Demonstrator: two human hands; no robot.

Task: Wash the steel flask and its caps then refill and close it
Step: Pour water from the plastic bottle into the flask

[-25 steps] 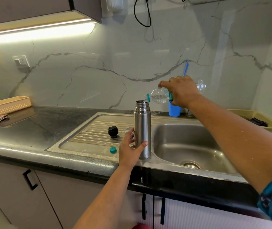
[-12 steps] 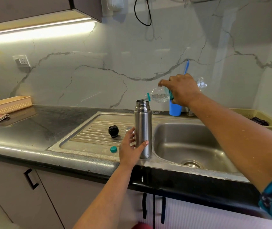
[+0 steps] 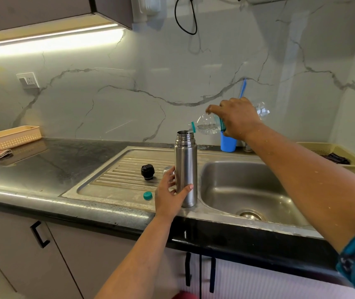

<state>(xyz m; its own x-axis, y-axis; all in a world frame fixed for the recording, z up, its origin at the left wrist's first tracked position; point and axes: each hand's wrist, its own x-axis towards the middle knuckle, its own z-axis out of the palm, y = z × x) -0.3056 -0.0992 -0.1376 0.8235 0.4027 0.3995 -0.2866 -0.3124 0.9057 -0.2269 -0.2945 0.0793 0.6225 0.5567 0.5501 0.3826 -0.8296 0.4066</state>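
The black inner cap [image 3: 147,172] and a teal bottle cap [image 3: 147,195] lie on the draining board [image 3: 116,169], set aside for closing later. The left hand [image 3: 169,194] wraps the steel flask [image 3: 186,169], steadying it upright at the basin's edge (any spill likely drains away). The right hand [image 3: 235,118] grips a tilted plastic bottle [image 3: 206,125], neck at the flask's mouth. The flask's water level is hidden; something steel behind the left hand is hard to make out.

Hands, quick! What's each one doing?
Left hand: grips the upright silver steel flask.
Right hand: holds the tilted clear plastic water bottle, pouring.
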